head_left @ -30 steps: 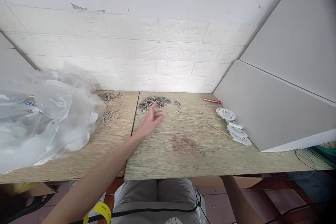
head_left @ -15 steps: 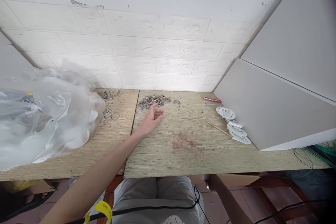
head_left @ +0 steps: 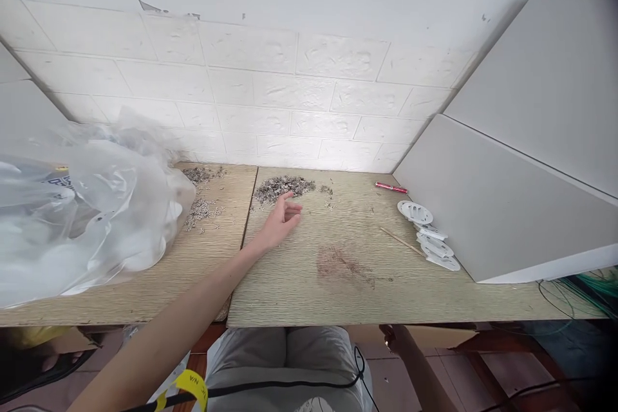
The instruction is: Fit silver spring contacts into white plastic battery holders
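Note:
My left hand (head_left: 281, 222) rests on the table, palm facing right, with its fingers apart and nothing in it. Its fingertips are at the near edge of a pile of small metal parts (head_left: 284, 188), too small to name. A few more loose metal parts (head_left: 327, 190) lie just right of that pile. Below the table's front edge, my right hand (head_left: 393, 339) is in shadow and partly hidden by the tabletop, so its fingers do not show clearly. A small bright spot shows on it.
A large clear plastic bag (head_left: 116, 206) of white pieces stands at left, beside more small metal parts (head_left: 197, 211). Right of centre are white slotted discs (head_left: 437, 244), a thin wooden stick (head_left: 403, 241) and a red pen-like item (head_left: 391, 187). Grey panels (head_left: 521, 193) border the right side.
My right hand has slid a little further under the table edge, hiding more of it. My left hand stays in place. The camera view has tilted slightly.

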The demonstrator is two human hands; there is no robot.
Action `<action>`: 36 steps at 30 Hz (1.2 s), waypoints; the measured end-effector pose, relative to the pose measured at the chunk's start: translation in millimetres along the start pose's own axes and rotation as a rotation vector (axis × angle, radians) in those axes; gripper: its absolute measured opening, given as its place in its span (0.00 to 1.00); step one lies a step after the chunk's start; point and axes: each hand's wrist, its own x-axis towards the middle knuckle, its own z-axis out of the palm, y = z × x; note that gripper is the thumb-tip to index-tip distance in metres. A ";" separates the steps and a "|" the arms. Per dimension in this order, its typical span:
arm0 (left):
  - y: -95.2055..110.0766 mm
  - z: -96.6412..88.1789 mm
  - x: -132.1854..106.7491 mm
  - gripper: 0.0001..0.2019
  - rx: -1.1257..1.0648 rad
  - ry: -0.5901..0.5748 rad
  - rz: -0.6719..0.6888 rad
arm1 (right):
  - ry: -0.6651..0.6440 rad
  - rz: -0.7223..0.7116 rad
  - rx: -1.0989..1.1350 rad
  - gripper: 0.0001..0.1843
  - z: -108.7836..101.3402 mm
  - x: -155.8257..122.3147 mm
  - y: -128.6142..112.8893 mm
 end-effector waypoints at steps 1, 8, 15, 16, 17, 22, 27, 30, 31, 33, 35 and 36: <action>-0.4 0.0 0.1 0.29 0.002 -0.002 0.004 | 0.038 -0.003 0.039 0.19 3.9 -8.1 0.7; -0.1 1.8 0.9 0.28 0.005 0.006 -0.002 | -0.337 -0.221 -0.054 0.30 -54.7 -102.9 -66.4; -1.5 1.8 1.8 0.29 -0.022 0.004 0.016 | -0.089 -0.528 -0.298 0.27 -155.8 -122.0 -188.1; -2.3 1.7 2.2 0.29 -0.025 0.006 0.018 | 0.054 -0.521 -0.339 0.28 -164.6 -109.2 -199.9; -2.9 1.7 2.4 0.29 -0.024 0.006 0.021 | 0.215 -0.474 -0.407 0.29 -171.3 -94.4 -210.1; -1.8 1.4 0.9 0.27 0.010 -0.011 0.025 | 0.581 -0.076 -0.903 0.38 -178.8 -26.8 -242.3; -1.0 1.5 -0.4 0.27 0.039 -0.026 0.044 | 0.464 -0.013 -0.935 0.35 -176.1 1.0 -246.2; -2.9 2.3 0.7 0.26 0.040 -0.028 0.053 | 0.456 -0.067 -0.945 0.23 -182.9 9.6 -239.7; -3.0 2.7 1.0 0.26 0.035 -0.024 0.059 | 0.471 -0.084 -0.949 0.19 -185.8 11.5 -238.6; -1.2 3.2 1.2 0.24 0.023 -0.010 0.091 | 0.535 -0.134 -0.940 0.15 -189.5 12.3 -241.1; 3.9 3.4 0.4 0.22 -0.017 0.012 0.125 | 0.609 -0.261 -0.881 0.13 -184.7 7.2 -251.1; 7.4 3.3 -0.3 0.21 -0.068 0.020 0.131 | 0.635 -0.375 -0.826 0.11 -177.1 2.2 -258.6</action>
